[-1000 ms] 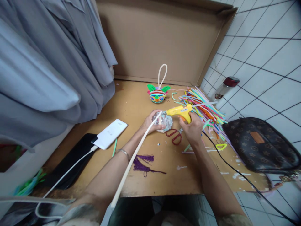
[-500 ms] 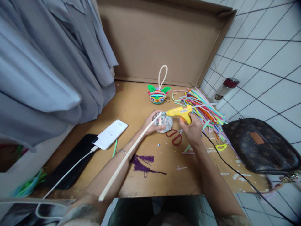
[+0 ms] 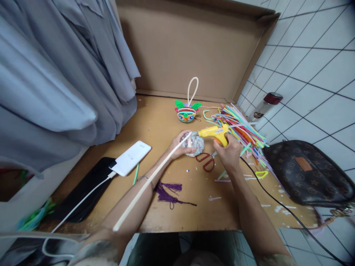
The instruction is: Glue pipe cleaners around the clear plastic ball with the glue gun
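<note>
My left hand (image 3: 179, 145) is wrapped round a pale, fluffy-looking ball (image 3: 197, 143), its thumb pressed on the near side. A long cream pipe cleaner (image 3: 149, 181) runs from the ball back over my left forearm. In my right hand (image 3: 229, 149) is a yellow hot glue gun (image 3: 213, 131), held by its handle with a finger at the orange trigger. The nozzle points left, at the top of the ball close to the pipe cleaner's end; whether it touches is unclear. Red-handled scissors (image 3: 205, 161) lie just below the ball.
Behind the ball stands a colourful animal-face ornament (image 3: 185, 113) with a cream loop. Many pipe cleaners (image 3: 246, 129) are heaped at the right, beside a brown handbag (image 3: 310, 171) and a red-lidded bottle (image 3: 267, 105). Purple tassels (image 3: 169, 193) and a white power bank (image 3: 131, 158) lie nearer. The gun's black cord (image 3: 274, 201) trails right.
The glue gun has shifted slightly to the right, its nozzle drawing back a little along the ball. The free end of the pipe cleaner has swung slightly left. My left hand keeps its grip.
</note>
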Available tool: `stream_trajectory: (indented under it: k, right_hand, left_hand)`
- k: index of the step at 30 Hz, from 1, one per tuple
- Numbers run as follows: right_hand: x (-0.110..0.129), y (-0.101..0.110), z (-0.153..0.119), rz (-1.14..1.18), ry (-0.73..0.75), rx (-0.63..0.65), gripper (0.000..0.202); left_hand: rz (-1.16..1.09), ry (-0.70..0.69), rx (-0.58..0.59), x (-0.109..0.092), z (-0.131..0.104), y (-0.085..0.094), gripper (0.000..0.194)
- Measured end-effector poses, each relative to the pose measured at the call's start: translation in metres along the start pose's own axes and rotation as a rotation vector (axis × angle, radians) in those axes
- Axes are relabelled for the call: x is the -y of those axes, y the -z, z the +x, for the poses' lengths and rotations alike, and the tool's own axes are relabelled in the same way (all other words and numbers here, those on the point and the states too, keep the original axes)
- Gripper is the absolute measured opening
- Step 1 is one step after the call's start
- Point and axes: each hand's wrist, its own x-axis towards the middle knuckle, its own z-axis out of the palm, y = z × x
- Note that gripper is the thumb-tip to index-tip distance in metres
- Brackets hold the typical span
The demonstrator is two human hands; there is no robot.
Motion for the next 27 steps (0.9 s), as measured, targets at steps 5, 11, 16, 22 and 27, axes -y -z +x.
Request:
stream_trajectory:
  k: [5,11,16,22,27]
  right_hand:
    - [0.001,-0.002,-0.001,0.016,0.006,0.033,0.022]
    - [-0.001,-0.005,-0.003,0.038,-0.01,0.049,0.023]
    - [-0.003,-0.008,-0.005,0.038,-0.02,0.054,0.023]
    - [-0.002,-0.012,-0.008,0.009,-0.021,0.009,0.025]
    - [-0.002,-0.013,-0.008,-0.002,-0.03,0.005,0.025]
  left_hand:
    - [0.042,0.015,-0.012,-0.003,0.0,0.001,0.079]
    - [0.046,0.041,-0.007,-0.007,0.0,0.0,0.081]
    - [0.043,0.022,0.003,-0.001,0.001,0.0,0.082]
    - [0.048,0.005,0.005,-0.001,0.001,0.0,0.082]
    - [0.061,0.045,-0.003,-0.009,0.0,0.0,0.081]
